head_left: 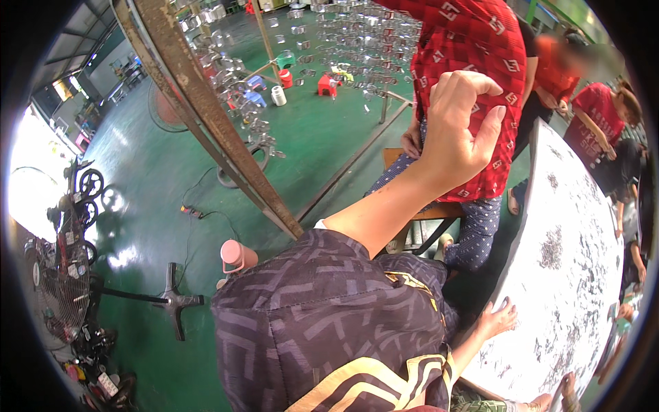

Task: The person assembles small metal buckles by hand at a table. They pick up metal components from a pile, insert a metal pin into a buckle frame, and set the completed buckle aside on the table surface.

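Note:
My left hand [458, 130] is raised in front of a seated person's red patterned shirt [473, 41]. Its fingers are curled, with a gap between thumb and forefinger and nothing visible in it. My right hand [500, 318] lies at the near left edge of a white table [580, 302], fingers stretched out on the surface. Many small dark pieces [551, 248] are scattered and heaped over this tabletop; they are too small to name. A dark patterned garment with yellow bands [329, 323] covers my arm and body.
Other people sit around the table; one's hand [569, 384] is at its near edge. A rusty post [206, 130] slants beside me. On the green floor are a pink tumbler [238, 255], a cross-shaped stand base [180, 300] and cables. Shiny parts [357, 34] hang beyond.

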`<state>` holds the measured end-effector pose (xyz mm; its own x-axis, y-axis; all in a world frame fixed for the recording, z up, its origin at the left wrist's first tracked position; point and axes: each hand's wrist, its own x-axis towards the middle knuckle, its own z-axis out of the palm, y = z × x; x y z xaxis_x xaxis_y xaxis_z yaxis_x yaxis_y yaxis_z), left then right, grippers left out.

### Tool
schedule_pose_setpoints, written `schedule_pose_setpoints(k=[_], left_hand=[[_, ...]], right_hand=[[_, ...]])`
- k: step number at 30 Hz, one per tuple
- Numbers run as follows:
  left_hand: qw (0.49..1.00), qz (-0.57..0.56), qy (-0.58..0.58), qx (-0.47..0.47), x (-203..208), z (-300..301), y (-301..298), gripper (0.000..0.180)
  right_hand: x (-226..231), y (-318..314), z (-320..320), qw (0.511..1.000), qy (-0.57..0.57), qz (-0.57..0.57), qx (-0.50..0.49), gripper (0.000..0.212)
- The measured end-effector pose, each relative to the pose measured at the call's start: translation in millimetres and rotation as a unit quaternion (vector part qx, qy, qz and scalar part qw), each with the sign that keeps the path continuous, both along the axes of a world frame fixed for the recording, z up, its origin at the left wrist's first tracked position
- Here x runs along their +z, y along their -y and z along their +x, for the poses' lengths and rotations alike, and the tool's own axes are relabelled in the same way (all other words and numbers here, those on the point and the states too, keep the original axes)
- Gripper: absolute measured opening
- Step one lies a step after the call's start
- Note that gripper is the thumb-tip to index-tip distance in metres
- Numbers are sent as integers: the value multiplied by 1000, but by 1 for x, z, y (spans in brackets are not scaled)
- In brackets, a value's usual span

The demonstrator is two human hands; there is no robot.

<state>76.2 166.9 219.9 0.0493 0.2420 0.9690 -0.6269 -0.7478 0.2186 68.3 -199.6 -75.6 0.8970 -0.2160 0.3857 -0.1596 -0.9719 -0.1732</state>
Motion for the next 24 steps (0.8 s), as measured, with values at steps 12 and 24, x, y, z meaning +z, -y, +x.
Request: schedule_pose_setpoints(k=[12,24], left_hand=[[996,6,-47,-75,-15,12,30,20],[987,-5,-93,-129,-40,13,43,19]], right_hand=[[2,-7,-3,999,31,-9,-5,57],[2,4,-5,999,31,9,24,53]])
